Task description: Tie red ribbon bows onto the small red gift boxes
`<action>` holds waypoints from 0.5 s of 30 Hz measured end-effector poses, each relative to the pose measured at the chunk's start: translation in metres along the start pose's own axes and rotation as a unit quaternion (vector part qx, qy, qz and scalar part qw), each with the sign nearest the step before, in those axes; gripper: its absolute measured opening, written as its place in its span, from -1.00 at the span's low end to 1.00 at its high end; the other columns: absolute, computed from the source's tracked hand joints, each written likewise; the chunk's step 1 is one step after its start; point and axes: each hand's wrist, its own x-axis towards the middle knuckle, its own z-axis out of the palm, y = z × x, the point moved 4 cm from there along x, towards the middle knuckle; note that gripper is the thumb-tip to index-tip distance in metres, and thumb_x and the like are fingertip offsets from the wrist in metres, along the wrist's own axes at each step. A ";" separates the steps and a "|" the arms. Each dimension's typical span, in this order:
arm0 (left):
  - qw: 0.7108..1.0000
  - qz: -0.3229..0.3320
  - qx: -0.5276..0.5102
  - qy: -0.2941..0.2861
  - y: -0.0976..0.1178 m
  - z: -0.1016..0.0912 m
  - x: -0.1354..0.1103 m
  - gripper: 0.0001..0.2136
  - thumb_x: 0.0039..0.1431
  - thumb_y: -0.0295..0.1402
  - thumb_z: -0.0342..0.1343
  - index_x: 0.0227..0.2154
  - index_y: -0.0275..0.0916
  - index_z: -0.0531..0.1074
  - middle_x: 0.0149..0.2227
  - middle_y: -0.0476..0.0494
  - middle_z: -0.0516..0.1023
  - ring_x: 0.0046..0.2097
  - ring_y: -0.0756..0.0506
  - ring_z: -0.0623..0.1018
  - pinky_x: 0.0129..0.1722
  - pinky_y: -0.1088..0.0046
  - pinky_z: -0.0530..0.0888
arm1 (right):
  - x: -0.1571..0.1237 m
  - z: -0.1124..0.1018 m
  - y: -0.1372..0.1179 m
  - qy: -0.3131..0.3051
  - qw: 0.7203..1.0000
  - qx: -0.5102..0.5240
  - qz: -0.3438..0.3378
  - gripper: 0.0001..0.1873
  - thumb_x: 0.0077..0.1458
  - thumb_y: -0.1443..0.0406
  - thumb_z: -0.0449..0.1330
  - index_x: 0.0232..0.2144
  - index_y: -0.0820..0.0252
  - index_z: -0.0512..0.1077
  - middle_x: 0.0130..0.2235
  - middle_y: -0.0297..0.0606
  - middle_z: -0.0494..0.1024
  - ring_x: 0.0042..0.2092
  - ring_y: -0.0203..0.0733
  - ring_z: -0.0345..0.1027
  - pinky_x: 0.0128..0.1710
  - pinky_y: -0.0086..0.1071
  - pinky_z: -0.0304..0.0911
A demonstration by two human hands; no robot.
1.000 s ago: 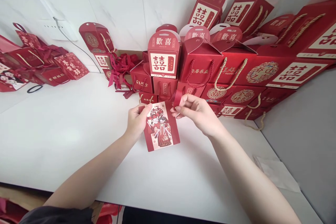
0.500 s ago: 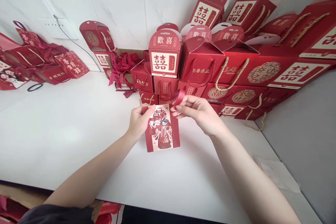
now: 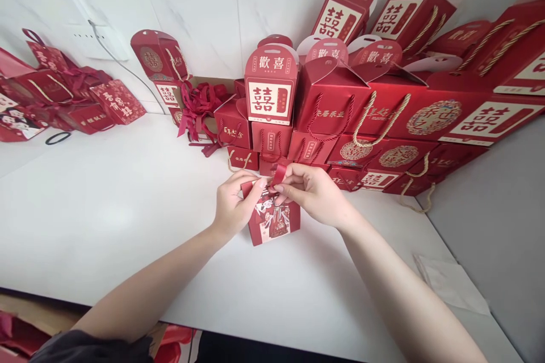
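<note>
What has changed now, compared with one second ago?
The right hand brought the shiny red ribbon left and down, to the top of the rectangular red printed paper; the left hand came closer. Both hands kept their holds; the stacked red paper boxes stayed in place.

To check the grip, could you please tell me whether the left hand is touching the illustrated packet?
Touching: in the head view, the left hand grips the illustrated packet, thumb over its upper part.
</note>
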 end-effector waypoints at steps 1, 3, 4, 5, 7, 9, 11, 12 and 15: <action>1.000 0.003 0.001 0.001 0.001 0.000 0.000 -0.81 0.21 -0.39 0.14 -0.52 -0.25 0.47 -0.41 -0.05 0.48 -0.34 0.01 0.49 -0.30 0.48 0.43 | 0.000 0.000 0.000 -0.004 1.000 -0.003 0.004 -0.91 0.15 0.30 0.21 -0.34 0.18 0.36 -0.27 -0.26 0.57 -0.29 -0.19 0.55 -0.20 -0.28 0.42; 1.000 0.007 0.004 0.000 0.001 0.000 0.000 -0.81 0.21 -0.39 0.14 -0.53 -0.26 0.46 -0.42 -0.05 0.47 -0.34 0.01 0.49 -0.31 0.48 0.43 | 0.000 -0.001 0.001 -0.006 1.000 -0.008 0.008 -0.92 0.14 0.30 0.20 -0.34 0.18 0.35 -0.27 -0.26 0.57 -0.29 -0.19 0.55 -0.22 -0.29 0.41; 1.000 0.009 0.006 0.000 0.000 0.000 0.000 -0.81 0.21 -0.40 0.14 -0.53 -0.26 0.46 -0.42 -0.05 0.47 -0.35 0.01 0.49 -0.31 0.48 0.42 | 0.000 -0.001 0.000 -0.003 1.000 -0.009 0.006 -0.92 0.15 0.30 0.19 -0.35 0.17 0.34 -0.28 -0.27 0.57 -0.28 -0.19 0.55 -0.23 -0.30 0.41; 1.000 0.012 0.008 -0.001 0.000 0.000 0.000 -0.81 0.21 -0.40 0.14 -0.53 -0.26 0.46 -0.42 -0.05 0.47 -0.35 0.01 0.49 -0.31 0.48 0.42 | 0.000 -0.001 -0.001 0.002 1.000 -0.012 0.004 -0.92 0.15 0.30 0.19 -0.34 0.17 0.34 -0.28 -0.28 0.57 -0.29 -0.20 0.54 -0.24 -0.31 0.40; 1.000 0.019 0.011 -0.002 0.000 0.001 0.000 -0.82 0.21 -0.40 0.14 -0.52 -0.26 0.46 -0.42 -0.05 0.46 -0.35 0.01 0.48 -0.32 0.48 0.42 | -0.001 0.000 -0.004 0.023 0.999 -0.045 -0.004 -0.93 0.16 0.30 0.18 -0.33 0.15 0.33 -0.32 -0.33 0.56 -0.35 -0.24 0.52 -0.29 -0.34 0.38; 1.000 0.027 0.010 -0.007 0.001 0.001 -0.001 -0.83 0.20 -0.40 0.14 -0.51 -0.26 0.46 -0.43 -0.05 0.46 -0.36 0.01 0.47 -0.32 0.47 0.42 | -0.003 0.000 -0.010 0.057 0.989 -0.131 -0.028 -0.96 0.16 0.31 0.17 -0.33 0.13 0.34 -0.39 -0.39 0.53 -0.44 -0.29 0.44 -0.35 -0.37 0.33; 0.999 0.032 0.005 -0.016 0.001 0.001 0.000 -0.85 0.20 -0.41 0.14 -0.49 -0.26 0.45 -0.43 -0.05 0.46 -0.36 0.00 0.47 -0.32 0.47 0.41 | -0.006 0.000 -0.018 0.099 0.963 -0.239 -0.073 -0.96 0.15 0.35 0.18 -0.36 0.12 0.37 -0.43 -0.40 0.50 -0.45 -0.30 0.36 -0.36 -0.37 0.27; 0.999 0.032 -0.001 -0.022 0.001 0.001 0.000 -0.85 0.20 -0.40 0.14 -0.49 -0.26 0.46 -0.42 -0.05 0.46 -0.35 0.00 0.47 -0.31 0.47 0.41 | -0.007 0.000 -0.023 0.121 0.945 -0.286 -0.100 -0.94 0.13 0.37 0.19 -0.37 0.13 0.38 -0.41 -0.37 0.49 -0.40 -0.27 0.36 -0.33 -0.36 0.27; 0.998 0.019 -0.026 -0.048 -0.002 0.001 0.003 -0.86 0.21 -0.38 0.13 -0.46 -0.25 0.47 -0.39 -0.07 0.47 -0.32 -0.02 0.47 -0.29 0.44 0.41 | -0.009 -0.003 -0.031 0.173 0.903 -0.363 -0.155 -0.90 0.06 0.40 0.27 -0.37 0.15 0.42 -0.26 -0.27 0.50 -0.16 -0.14 0.37 -0.12 -0.25 0.24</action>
